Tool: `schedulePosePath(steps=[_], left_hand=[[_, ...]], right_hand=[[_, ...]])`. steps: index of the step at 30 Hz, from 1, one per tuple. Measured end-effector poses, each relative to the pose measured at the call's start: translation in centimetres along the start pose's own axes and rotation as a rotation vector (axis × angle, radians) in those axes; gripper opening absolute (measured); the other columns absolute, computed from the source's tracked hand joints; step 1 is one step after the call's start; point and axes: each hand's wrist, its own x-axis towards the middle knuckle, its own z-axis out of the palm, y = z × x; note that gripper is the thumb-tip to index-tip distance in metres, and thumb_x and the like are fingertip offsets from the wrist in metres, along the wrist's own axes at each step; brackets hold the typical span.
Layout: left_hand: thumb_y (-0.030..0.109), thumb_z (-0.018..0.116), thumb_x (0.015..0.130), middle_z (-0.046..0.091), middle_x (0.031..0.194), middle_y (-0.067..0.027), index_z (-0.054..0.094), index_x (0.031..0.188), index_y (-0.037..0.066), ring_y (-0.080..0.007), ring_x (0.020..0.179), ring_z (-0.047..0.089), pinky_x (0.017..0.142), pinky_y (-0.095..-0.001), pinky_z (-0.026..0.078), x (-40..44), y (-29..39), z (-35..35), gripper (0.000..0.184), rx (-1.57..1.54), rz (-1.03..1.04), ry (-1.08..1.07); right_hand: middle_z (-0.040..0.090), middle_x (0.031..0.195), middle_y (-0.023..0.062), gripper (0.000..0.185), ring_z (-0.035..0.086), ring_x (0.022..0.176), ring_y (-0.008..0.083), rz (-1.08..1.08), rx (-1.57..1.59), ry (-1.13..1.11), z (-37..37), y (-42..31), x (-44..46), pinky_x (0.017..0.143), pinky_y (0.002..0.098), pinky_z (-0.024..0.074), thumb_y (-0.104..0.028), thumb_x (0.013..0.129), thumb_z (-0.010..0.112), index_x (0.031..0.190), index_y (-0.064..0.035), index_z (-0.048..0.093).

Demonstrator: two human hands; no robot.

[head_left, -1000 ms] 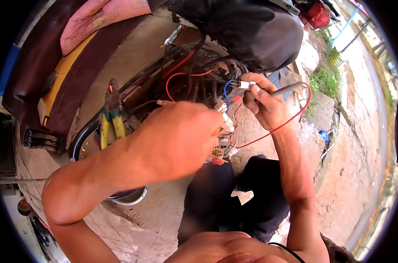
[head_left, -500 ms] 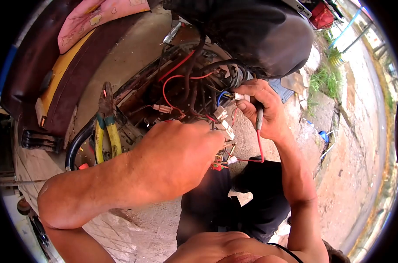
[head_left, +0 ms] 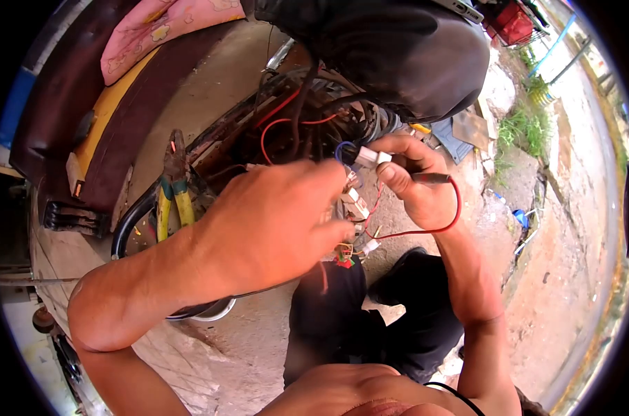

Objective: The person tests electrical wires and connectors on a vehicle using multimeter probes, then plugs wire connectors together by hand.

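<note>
My right hand [head_left: 418,180] pinches a white plastic connector [head_left: 371,158] between thumb and fingers; blue and dark wires run into its far end. A dark-sleeved end of a red wire [head_left: 459,201] also sits in that hand, and the wire loops down to a small white plug [head_left: 371,245]. My left hand [head_left: 280,211], slightly blurred, is just left of the connectors, its thumb apart from its fingers; I see nothing held between them. Beside it hang a white connector block [head_left: 355,204] and a red-green connector with thin wires [head_left: 343,256]. Part of the wiring is hidden behind my left hand.
Yellow-handled pliers [head_left: 174,187] rest at the left by a thick black hose [head_left: 127,225]. A black seat-like cover [head_left: 405,55] overhangs the wiring. A maroon padded seat [head_left: 131,132] with a pink cloth [head_left: 165,35] stands left. Rough paving [head_left: 529,277] lies right.
My left hand has lifted slightly, its thumb now apart from its fingers. My right hand has turned the connector, and the red wire's dark-sleeved end has swung from upright to sideways.
</note>
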Motion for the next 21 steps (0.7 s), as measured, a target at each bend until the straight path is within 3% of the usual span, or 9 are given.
schedulePosePath(steps=[2,6,10,13,17,19,21], left_hand=[[0.010,0.077,0.081,0.063,0.069,-0.0101,0.059,0.100,0.001,-0.0239,0.060,0.062,0.057,-0.0363,0.048,0.5,0.1,-0.4,0.028,-0.040,-0.076,0.057],[0.007,0.073,0.083,0.066,0.075,-0.0110,0.061,0.118,0.001,-0.0234,0.064,0.065,0.060,-0.0362,0.050,1.3,0.2,-0.8,0.038,-0.105,-0.157,0.073],[0.004,0.071,0.084,0.070,0.088,-0.0137,0.066,0.114,0.002,-0.0208,0.075,0.069,0.069,-0.0326,0.054,1.7,-1.0,-0.3,0.031,-0.011,-0.085,0.083],[0.003,0.070,0.084,0.071,0.093,-0.0119,0.068,0.113,0.002,-0.0184,0.077,0.069,0.070,-0.0310,0.054,1.9,-1.2,-0.2,0.029,0.067,-0.019,0.093],[0.001,0.070,0.085,0.072,0.094,-0.0080,0.069,0.114,0.002,-0.0136,0.080,0.067,0.072,-0.0289,0.053,2.0,-1.2,0.1,0.029,-0.018,-0.099,0.070],[0.000,0.070,0.084,0.071,0.092,-0.0053,0.069,0.115,0.002,-0.0109,0.079,0.066,0.071,-0.0279,0.053,2.0,-1.3,0.3,0.030,-0.040,-0.101,0.075],[-0.001,0.070,0.086,0.070,0.090,-0.0030,0.068,0.116,0.002,-0.0083,0.077,0.063,0.069,-0.0260,0.051,2.2,-0.6,-0.2,0.030,-0.072,-0.198,0.032]], right_hand=[[0.067,0.082,-0.0013,0.030,0.057,0.071,0.0055,0.086,0.063,-0.009,0.5,0.1,-0.4,0.065,0.0212,0.0456,-0.013,0.093,0.074,0.120,-0.0034,0.066],[0.072,0.087,0.0053,0.033,0.063,0.076,0.0074,0.101,0.340,-0.044,1.8,-1.4,-1.2,0.068,0.0231,0.0496,-0.010,0.094,0.072,0.124,-0.0006,0.062],[0.064,0.124,0.0052,0.026,0.057,0.074,0.0049,-0.105,0.303,-0.086,3.0,-0.8,-1.8,0.070,0.0227,0.0483,-0.010,0.097,0.066,0.122,-0.0011,0.063],[0.065,0.118,0.0055,0.026,0.059,0.076,0.0061,-0.066,0.339,-0.105,2.5,-1.6,-2.0,0.071,0.0237,0.0488,-0.014,0.099,0.061,0.121,0.0000,0.063],[0.065,0.112,0.0080,0.030,0.063,0.083,0.0101,0.022,0.416,-0.022,1.6,-1.2,-2.8,0.076,0.0282,0.0506,-0.019,0.101,0.052,0.119,0.0027,0.063],[0.066,0.110,0.0113,0.036,0.064,0.096,0.0155,-0.075,0.425,0.077,1.6,-1.4,-2.9,0.086,0.0316,0.0486,-0.025,0.101,0.047,0.116,0.0041,0.063],[0.064,0.104,0.0105,0.036,0.061,0.091,0.0152,-0.096,0.316,0.118,0.7,-1.0,-2.8,0.081,0.0306,0.0465,-0.027,0.100,0.045,0.111,0.0035,0.062]])
